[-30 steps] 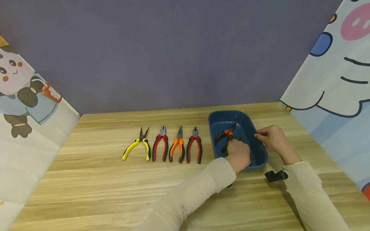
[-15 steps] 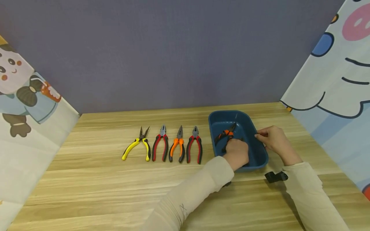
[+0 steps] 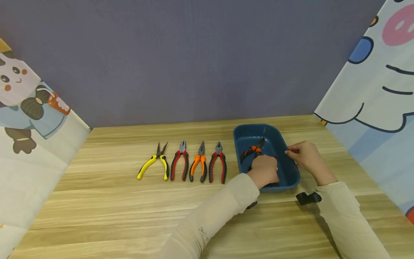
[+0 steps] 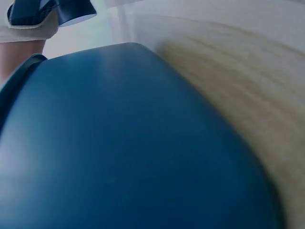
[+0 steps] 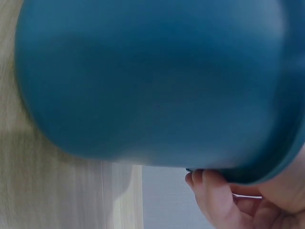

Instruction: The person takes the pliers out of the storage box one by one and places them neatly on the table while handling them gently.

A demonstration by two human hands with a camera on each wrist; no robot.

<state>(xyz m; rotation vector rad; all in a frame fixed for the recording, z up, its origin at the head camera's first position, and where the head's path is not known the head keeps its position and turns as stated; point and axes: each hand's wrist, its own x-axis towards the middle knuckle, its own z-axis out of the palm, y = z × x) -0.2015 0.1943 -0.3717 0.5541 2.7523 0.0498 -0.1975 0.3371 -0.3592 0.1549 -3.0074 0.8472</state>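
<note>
My left hand [image 3: 264,169] reaches down into a blue plastic bin [image 3: 283,138] in the head view, its knuckles up. Its fingertips are hidden, so I cannot tell whether they hold anything. Just behind it, inside the bin, lie orange-and-black pliers [image 3: 255,148], partly covered by the hand. A small yellow bit shows at the hand's right side. At the right wall, my right hand [image 3: 305,154] pinches the bin's rim. The right wrist view shows curled fingers [image 5: 214,193] at that rim; the left wrist view is mostly filled by the bin's outer wall [image 4: 133,143].
Left of the bin, pliers lie in a row on the wooden table [image 3: 113,212]: yellow [image 3: 148,168], red-and-black [image 3: 177,162], orange [image 3: 195,166] and red-and-black again [image 3: 213,163]. A grey panel [image 3: 194,64] stands behind. A black wrist camera [image 3: 308,198] hangs by the right sleeve.
My left hand has shifted slightly left inside the bin, and a yellow bit now shows to its right. The right hand, the bin and the row of pliers stay put.
</note>
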